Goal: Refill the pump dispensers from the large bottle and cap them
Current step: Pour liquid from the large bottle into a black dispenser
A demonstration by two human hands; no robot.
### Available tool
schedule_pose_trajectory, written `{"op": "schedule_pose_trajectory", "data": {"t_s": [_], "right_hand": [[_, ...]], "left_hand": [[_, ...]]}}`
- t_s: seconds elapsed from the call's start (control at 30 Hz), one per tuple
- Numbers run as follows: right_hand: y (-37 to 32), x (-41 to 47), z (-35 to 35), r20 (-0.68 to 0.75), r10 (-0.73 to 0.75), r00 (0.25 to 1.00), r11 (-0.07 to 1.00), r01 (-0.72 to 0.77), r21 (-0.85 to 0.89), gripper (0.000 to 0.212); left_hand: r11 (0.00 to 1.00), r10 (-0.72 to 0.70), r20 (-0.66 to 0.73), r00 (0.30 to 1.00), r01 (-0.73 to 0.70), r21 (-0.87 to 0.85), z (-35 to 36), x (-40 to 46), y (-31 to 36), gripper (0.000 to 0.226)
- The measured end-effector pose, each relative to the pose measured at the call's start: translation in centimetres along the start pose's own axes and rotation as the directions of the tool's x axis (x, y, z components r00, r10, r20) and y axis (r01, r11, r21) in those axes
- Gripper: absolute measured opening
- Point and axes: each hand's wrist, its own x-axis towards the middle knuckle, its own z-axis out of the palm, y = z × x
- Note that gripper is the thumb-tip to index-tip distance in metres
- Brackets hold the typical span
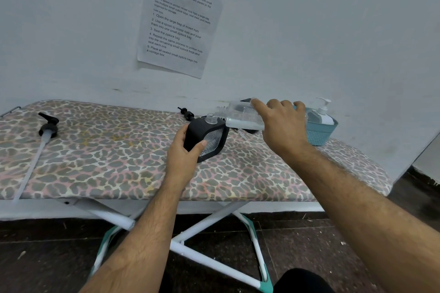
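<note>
Your left hand (pixel 184 150) gripped the black dispenser (pixel 206 138) while your right hand (pixel 283 123) held the tipped large bottle (pixel 242 116), whose mouth sat beside the opening, so liquid could have spilled.

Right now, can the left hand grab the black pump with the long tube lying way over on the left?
Probably yes, but not yet. The left hand is busy holding the black dispenser. The pump lies in the open on the board, with nothing between.

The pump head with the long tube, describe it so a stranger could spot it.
On the leopard-print ironing board, look to the far left end. The black pump head lies there alone, trailing a long white dip tube; the smaller black pump lies mid-board.
</note>
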Motion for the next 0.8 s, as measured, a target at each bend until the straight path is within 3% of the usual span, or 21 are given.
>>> {"op": "schedule_pose_trajectory", "data": {"t_s": [0.8], "right_hand": [[0.13,0.28,0.12,-0.002,-0.009,1.000,1.000,0.009,-0.010,0.064]], "left_hand": [[1.000,0.007,0.001,1.000,-0.007,0.000,0.00,-0.01,0.08,0.058]]}}
